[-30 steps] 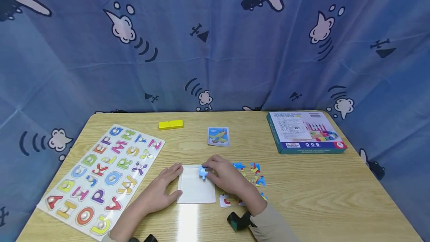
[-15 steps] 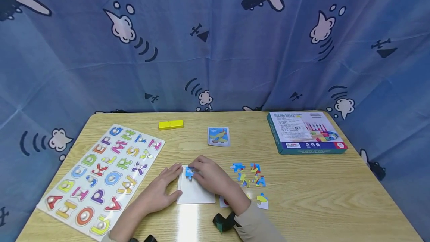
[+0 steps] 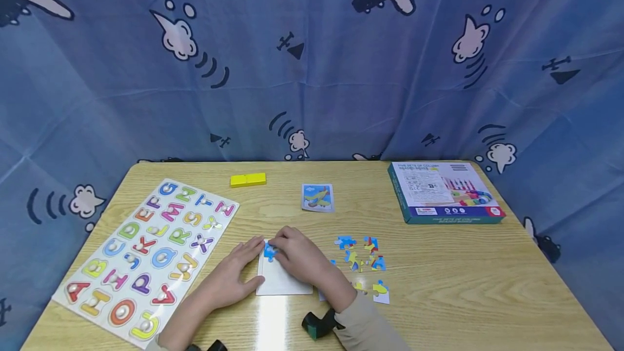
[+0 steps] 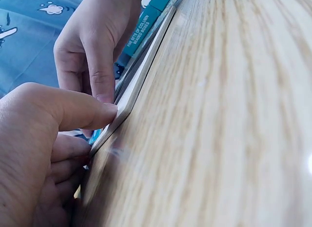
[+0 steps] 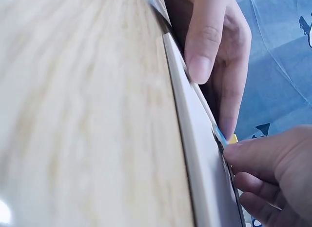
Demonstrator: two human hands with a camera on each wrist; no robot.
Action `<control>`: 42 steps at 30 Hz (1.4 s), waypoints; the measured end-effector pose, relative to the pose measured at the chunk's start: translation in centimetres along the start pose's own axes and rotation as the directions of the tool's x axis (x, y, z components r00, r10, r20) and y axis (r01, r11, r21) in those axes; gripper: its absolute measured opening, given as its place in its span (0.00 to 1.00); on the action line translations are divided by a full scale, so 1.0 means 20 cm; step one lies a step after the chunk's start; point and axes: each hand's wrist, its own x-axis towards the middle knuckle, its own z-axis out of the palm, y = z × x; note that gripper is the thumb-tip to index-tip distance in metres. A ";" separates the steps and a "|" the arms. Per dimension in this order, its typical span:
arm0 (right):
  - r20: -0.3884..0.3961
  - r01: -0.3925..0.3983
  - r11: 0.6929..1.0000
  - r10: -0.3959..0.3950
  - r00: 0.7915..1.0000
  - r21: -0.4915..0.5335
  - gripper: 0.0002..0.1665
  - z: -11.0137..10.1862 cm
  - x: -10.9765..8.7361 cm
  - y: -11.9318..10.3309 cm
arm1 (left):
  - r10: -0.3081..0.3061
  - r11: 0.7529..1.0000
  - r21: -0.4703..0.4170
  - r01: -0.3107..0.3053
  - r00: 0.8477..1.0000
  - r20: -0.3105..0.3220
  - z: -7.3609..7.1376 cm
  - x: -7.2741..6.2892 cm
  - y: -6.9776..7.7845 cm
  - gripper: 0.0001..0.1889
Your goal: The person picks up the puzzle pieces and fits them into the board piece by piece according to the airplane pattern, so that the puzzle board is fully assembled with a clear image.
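Note:
A shallow white square puzzle tray (image 3: 287, 283) lies on the table in front of the person. My left hand (image 3: 233, 274) steadies its left side, fingers stretched to the far left corner and thumb at the near left one. The left wrist view has that thumb (image 4: 90, 110) pressing on the tray's edge. With thumb and fingertips, my right hand (image 3: 301, 258) pinches a blue jigsaw piece (image 3: 270, 252) at the tray's far left corner. Seen from the right wrist, a sliver of the blue piece (image 5: 220, 136) shows right at the tray's rim.
Several loose jigsaw pieces (image 3: 352, 260) lie right of the tray, some partly hidden by the right forearm. A small airplane picture card (image 3: 317, 198) is behind it. Around stand an alphabet board (image 3: 163, 258) at left, a yellow block (image 3: 248, 180), and a flat box (image 3: 446, 194) back right.
My right hand has carried the blue jigsaw piece leftward across the tray, from its far right part into the far left corner. The left hand has stayed in place.

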 end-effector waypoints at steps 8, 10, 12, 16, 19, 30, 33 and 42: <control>-0.018 -0.002 1.000 0.002 1.000 -0.030 0.17 0.02 0.01 0.00 | 0.013 1.000 0.010 -0.013 1.000 -0.007 -0.01 0.00 0.01 0.37; -0.027 -0.011 1.000 0.010 1.000 -0.018 0.17 0.02 0.01 0.00 | 0.024 1.000 0.015 -0.024 1.000 -0.014 -0.01 0.00 0.01 0.37; -0.037 -0.016 1.000 0.016 0.999 -0.005 0.18 0.02 0.01 0.00 | 0.040 0.999 0.023 -0.039 0.999 -0.025 -0.02 0.00 0.00 0.37; -0.049 -0.019 1.000 0.020 0.999 0.013 0.18 0.03 0.01 0.00 | 0.078 0.996 0.043 -0.076 0.996 -0.041 -0.01 0.00 0.00 0.35; -0.046 -0.025 0.999 0.026 0.999 0.022 0.18 0.03 0.01 0.00 | 0.102 0.993 0.061 -0.100 0.994 -0.041 -0.01 -0.01 0.00 0.33; -0.029 -0.046 0.998 0.047 0.998 0.035 0.17 0.04 0.01 0.00 | 0.112 0.991 0.070 -0.112 0.994 -0.002 -0.01 -0.01 0.00 0.29; -0.002 -0.049 0.997 0.050 0.999 0.055 0.19 0.02 0.01 0.01 | 0.103 0.993 0.056 -0.102 0.995 -0.006 0.00 -0.01 0.00 0.29; 0.045 -0.077 0.988 0.071 0.996 0.131 0.23 -0.08 -0.05 0.04 | 0.099 0.994 0.044 -0.098 0.995 -0.019 0.01 -0.01 -0.01 0.29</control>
